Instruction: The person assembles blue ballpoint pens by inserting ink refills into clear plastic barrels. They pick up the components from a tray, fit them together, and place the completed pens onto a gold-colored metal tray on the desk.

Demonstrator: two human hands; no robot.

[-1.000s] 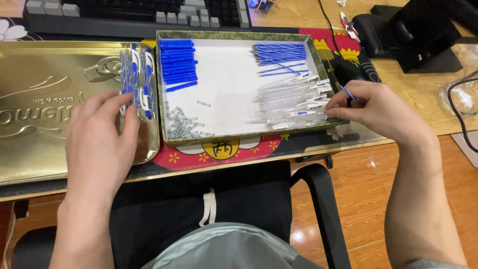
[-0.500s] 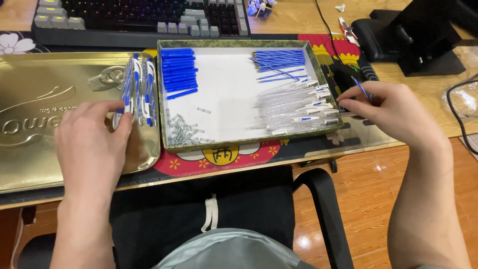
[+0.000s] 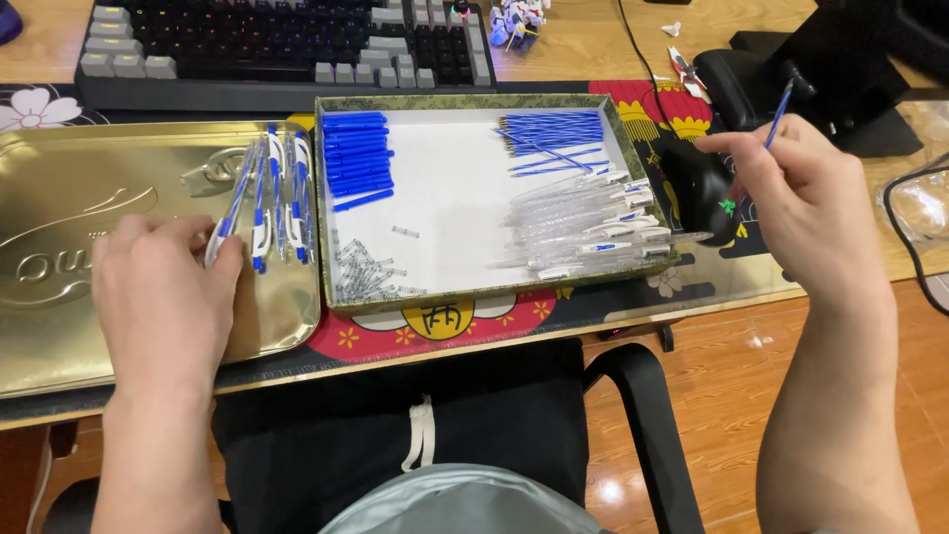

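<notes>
A shallow white-lined box [image 3: 465,299] sits mid-desk. It holds blue pen caps [image 3: 356,163] at its left, blue refills [image 3: 554,133] at top right, clear pen barrels [image 3: 583,222] at the right and small metal springs [image 3: 368,272] at the bottom left. My right hand [image 3: 806,198] is raised to the right of the box and pinches a thin blue refill [image 3: 779,114] that points up. My left hand [image 3: 163,297] lies flat on a gold tin lid [image 3: 89,198], fingertips touching the assembled blue-and-white pens [image 3: 267,193] resting on it.
A dark keyboard [image 3: 277,44] runs along the back. A black mouse [image 3: 697,183] lies between the box and my right hand. A black monitor stand [image 3: 850,59] is at the far right. A red patterned mat [image 3: 435,321] lies under the box, and a chair arm [image 3: 647,435] is below.
My right hand lifted away from the barrels in the box, up and to the right, holding the blue refill. My left hand stayed on the gold lid by the pens.
</notes>
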